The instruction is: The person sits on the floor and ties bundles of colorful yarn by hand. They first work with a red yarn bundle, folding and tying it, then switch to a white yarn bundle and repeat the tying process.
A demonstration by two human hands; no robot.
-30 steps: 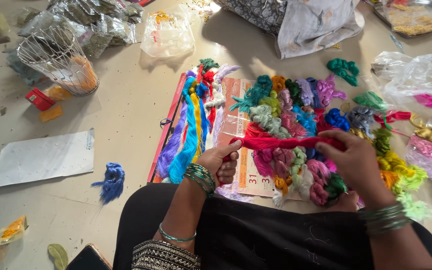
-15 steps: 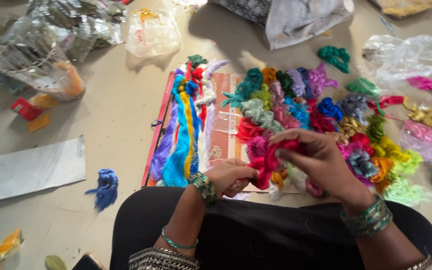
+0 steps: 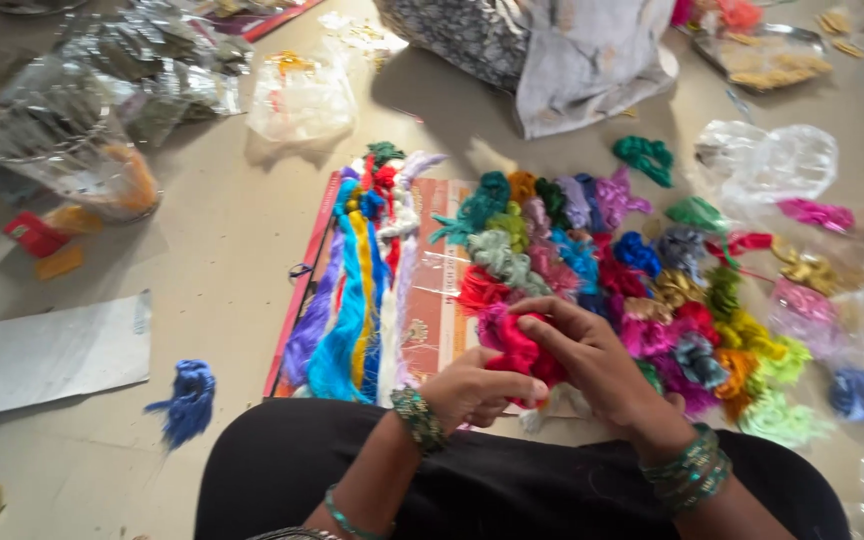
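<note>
Between both hands, just above the lap, sits the red thread bundle [image 3: 520, 352]. Left hand [image 3: 472, 388] lies below and to the left of it; fingers curl closed, fingertips touching the bundle's lower-left edge. Right hand [image 3: 592, 360] lies on the bundle's right side and over its top; fingers [image 3: 542, 322] bend around the upper edge, gripping it. Thumb contact is hidden, so full wrap cannot be confirmed.

Orientation: bundle is bunched, approx. compact; no clear long axis visible. Bulk of it lies left of the right palm and up-right of the left knuckles. Right hand is nearer, w/ more contact area; left hand touches at the edge only.

Surroundings, ref. only:
- Pile of mixed-colour thread bundles [image 3: 652, 300] directly beyond the hands, touching the red one's far side.
- Long straight skeins [image 3: 357, 290], blue/yellow/purple/white, lie side by side left of the pile, long axes running away from the person, on a red patterned board [image 3: 432, 300].
- Loose blue thread tuft [image 3: 187, 395] on the floor, well apart to the left.
- Sheet of paper [image 3: 47, 352] further left.
- Clear plastic bags [image 3: 772, 160] at far right.
</note>
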